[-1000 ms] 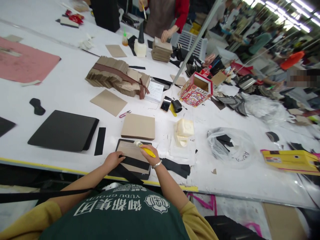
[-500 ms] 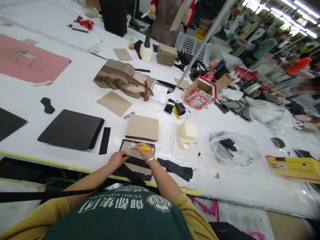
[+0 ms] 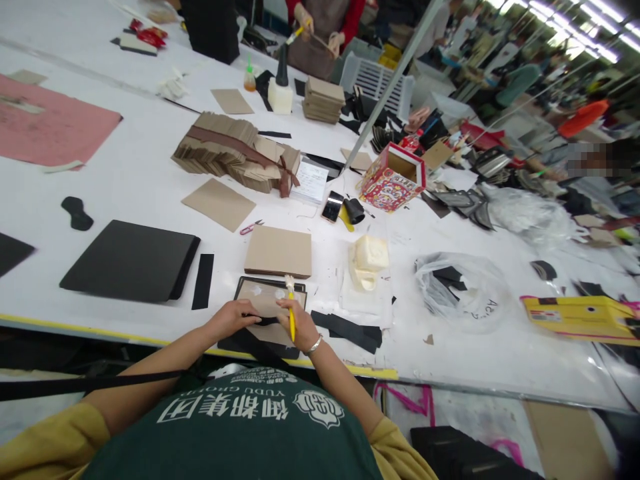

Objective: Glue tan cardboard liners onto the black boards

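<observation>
**Brush raised off the beige board, both hands at its near side**

The yellow-handled brush (image 3: 292, 321) has been lifted from the beige board (image 3: 263, 305) and is now held in the right hand (image 3: 303, 328), its bristles pointed away from the wearer. The handle is gripped in closed fingers. The bristles are seen over the right part of the board's far edge; whether that edge is touched cannot be made out.

The left hand (image 3: 234, 321) has its fingers bent over the board's near edge, at the left. Contact is seen there, but how tightly the edge is pinched is hidden. The board lies over a black panel (image 3: 240, 284), whose rim is seen along the far side. On the board, 2 pale, shiny patches are visible, and the black band across its middle is now mostly covered. The coating stroke appears, as a judgement, to have been paused while the near part is handled.

Beyond the panel, a stack of beige boards (image 3: 278, 252) is set on the counter (image 3: 165, 193). To the right, black strips (image 3: 350, 331) are spread beside the right wrist, and a pale container (image 3: 371, 257) is placed farther back. To the left, 1 black strip (image 3: 203, 281) is laid beside the stacked black sheets (image 3: 131, 260).
</observation>
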A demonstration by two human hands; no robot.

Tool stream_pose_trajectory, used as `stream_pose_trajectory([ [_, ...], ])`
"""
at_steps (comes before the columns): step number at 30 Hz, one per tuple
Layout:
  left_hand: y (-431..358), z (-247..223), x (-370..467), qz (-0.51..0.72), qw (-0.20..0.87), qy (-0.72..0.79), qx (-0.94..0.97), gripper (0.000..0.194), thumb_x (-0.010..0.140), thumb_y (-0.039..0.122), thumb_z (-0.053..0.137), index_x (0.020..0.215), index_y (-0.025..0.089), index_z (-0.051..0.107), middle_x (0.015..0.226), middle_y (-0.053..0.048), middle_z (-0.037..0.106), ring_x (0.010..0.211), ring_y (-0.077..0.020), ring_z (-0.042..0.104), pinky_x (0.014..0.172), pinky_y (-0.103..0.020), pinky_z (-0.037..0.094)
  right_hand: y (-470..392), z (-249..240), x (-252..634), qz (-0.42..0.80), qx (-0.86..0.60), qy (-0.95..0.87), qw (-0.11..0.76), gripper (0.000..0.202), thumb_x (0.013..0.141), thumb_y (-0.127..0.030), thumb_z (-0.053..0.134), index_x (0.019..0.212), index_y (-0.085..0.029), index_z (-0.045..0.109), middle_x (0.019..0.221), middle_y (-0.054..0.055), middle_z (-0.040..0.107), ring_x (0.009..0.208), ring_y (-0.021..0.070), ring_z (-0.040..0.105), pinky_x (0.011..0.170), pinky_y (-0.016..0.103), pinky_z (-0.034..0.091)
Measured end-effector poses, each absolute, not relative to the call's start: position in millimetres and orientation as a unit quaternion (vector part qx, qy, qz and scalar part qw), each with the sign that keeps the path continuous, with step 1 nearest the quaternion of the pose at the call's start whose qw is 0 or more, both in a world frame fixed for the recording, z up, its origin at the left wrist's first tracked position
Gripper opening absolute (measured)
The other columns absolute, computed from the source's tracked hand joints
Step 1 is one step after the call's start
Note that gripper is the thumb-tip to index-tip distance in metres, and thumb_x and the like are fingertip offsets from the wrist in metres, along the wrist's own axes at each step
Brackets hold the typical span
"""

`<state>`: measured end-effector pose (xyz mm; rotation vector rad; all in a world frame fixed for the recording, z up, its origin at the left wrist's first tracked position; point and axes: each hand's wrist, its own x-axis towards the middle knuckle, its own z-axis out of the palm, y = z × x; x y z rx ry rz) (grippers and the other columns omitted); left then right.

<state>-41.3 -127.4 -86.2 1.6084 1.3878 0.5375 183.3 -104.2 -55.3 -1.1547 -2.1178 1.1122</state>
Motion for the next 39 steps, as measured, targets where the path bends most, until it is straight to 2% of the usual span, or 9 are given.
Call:
stream_pose_trajectory([
  [2,-125,-78,-39,0.234,0.477,0.562,0.634,0.026,0.066,0.044,0.062,0.071,0.021,0.072,0.067,-0.001,0.062,0.065,-0.0135,0.057,0.063,-0.022,0.043,-112,-61,183,0.389,-0.407,-0.799,0.213,0.022,0.078,-0.031,0.053,0.097,-0.019,0.049,0.097,0.007,0.06,0.093,0.0184,0.057,0.083,0.032,0.045],
  [6,-122,-75,-48,0.256,0.541,0.645,0.475,0.029,0.059,0.045,0.068,0.067,0.017,0.07,0.061,-0.002,0.063,0.061,-0.0148,0.056,0.056,-0.022,0.041,-115,-77,203,0.348,-0.521,-0.755,0.194,0.019,0.077,-0.031,0.053,0.09,-0.019,0.045,0.076,0.001,0.057,0.067,0.0153,0.057,0.064,0.027,0.045],
  [9,-120,-81,-57,0.242,0.62,0.655,0.359,0.035,0.059,0.046,0.067,0.076,0.015,0.069,0.048,0.001,0.054,0.045,-0.01,0.045,0.042,-0.021,0.03,-111,-84,223,0.327,-0.574,-0.722,0.206,0.02,0.078,-0.031,0.05,0.092,-0.02,0.043,0.072,-0.001,0.054,0.059,0.0138,0.055,0.058,0.025,0.042],
  [11,-119,-87,-59,0.256,0.674,0.628,0.292,0.038,0.059,0.044,0.068,0.083,0.014,0.067,0.051,0.002,0.053,0.043,-0.007,0.04,0.039,-0.019,0.024,-106,-87,229,0.329,-0.589,-0.706,0.216,0.019,0.078,-0.031,0.048,0.092,-0.02,0.042,0.07,-0.002,0.053,0.057,0.0133,0.054,0.057,0.025,0.042],
  [14,-113,-95,-58,0.298,0.714,0.594,0.221,0.04,0.055,0.036,0.072,0.087,0.013,0.064,0.066,-0.002,0.058,0.049,-0.0063,0.045,0.042,-0.018,0.026,-98,-93,228,0.331,-0.612,-0.681,0.228,0.02,0.077,-0.03,0.047,0.093,-0.019,0.041,0.07,-0.001,0.054,0.058,0.0134,0.055,0.058,0.025,0.042],
  [16,-106,-101,-56,0.3,0.681,0.628,0.227,0.035,0.055,0.036,0.071,0.08,0.013,0.063,0.06,0.0,0.055,0.049,-0.0067,0.045,0.043,-0.018,0.028,-93,-98,223,0.323,-0.629,-0.669,0.23,0.021,0.077,-0.031,0.048,0.093,-0.019,0.042,0.071,-0.001,0.055,0.059,0.0137,0.056,0.058,0.025,0.043],
  [19,-97,-110,-56,0.264,0.56,0.72,0.312,0.032,0.06,0.045,0.065,0.063,0.014,0.058,0.045,0.004,0.046,0.043,-0.0074,0.04,0.043,-0.02,0.028,-84,-105,217,0.315,-0.651,-0.655,0.22,0.023,0.076,-0.032,0.048,0.094,-0.019,0.043,0.072,0.0,0.056,0.06,0.0147,0.057,0.057,0.025,0.043],
  [25,-87,-125,-56,0.174,0.374,0.799,0.437,0.036,0.066,0.052,0.056,0.057,0.017,0.059,0.052,0.001,0.055,0.053,-0.0131,0.051,0.05,-0.023,0.032,-71,-123,212,0.303,-0.673,-0.644,0.202,0.024,0.077,-0.032,0.048,0.096,-0.019,0.044,0.07,-0.001,0.058,0.059,0.0154,0.058,0.059,0.026,0.043],
  [39,-78,-122,-59,0.122,0.354,0.821,0.432,0.037,0.067,0.053,0.054,0.056,0.017,0.057,0.049,0.0,0.054,0.053,-0.015,0.052,0.049,-0.025,0.029,-66,-129,209,0.298,-0.674,-0.652,0.179,0.02,0.078,-0.029,0.046,0.095,-0.018,0.043,0.068,-0.001,0.058,0.059,0.0146,0.058,0.057,0.024,0.041],
])
